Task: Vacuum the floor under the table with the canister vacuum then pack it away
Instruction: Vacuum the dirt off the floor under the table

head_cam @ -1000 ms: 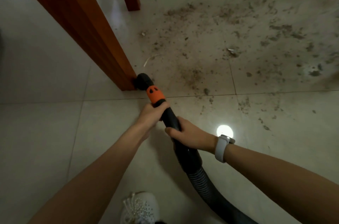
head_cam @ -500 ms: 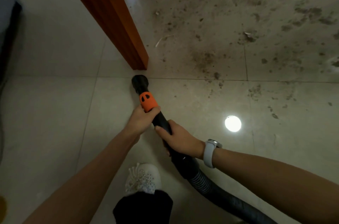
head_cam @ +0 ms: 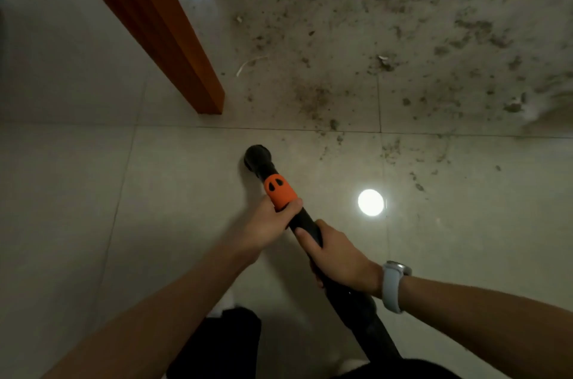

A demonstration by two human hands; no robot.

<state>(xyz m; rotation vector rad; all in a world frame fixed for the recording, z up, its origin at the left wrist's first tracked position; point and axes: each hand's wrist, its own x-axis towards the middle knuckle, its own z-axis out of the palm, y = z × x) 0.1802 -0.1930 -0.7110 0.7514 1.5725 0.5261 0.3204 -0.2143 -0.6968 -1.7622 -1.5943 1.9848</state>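
Two hands gripping a canister-vacuum wand over a tiled floor.

The left hand (head_cam: 266, 225) curls round the black vacuum wand (head_cam: 305, 220) at its orange collar (head_cam: 279, 191); the right hand (head_cam: 336, 257), wearing a white wristwatch (head_cam: 393, 287), wraps the wand just behind. The round nozzle (head_cam: 258, 157) points to 11 o'clock, near the foot of a wooden table leg (head_cam: 173, 37). Scattered dirt (head_cam: 387, 52) lies toward 1 o'clock on the floor tiles (head_cam: 77, 208).

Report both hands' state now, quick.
Left hand: closed, gripping the vacuum wand just below its orange collar.
Right hand: closed, gripping the wand lower down.
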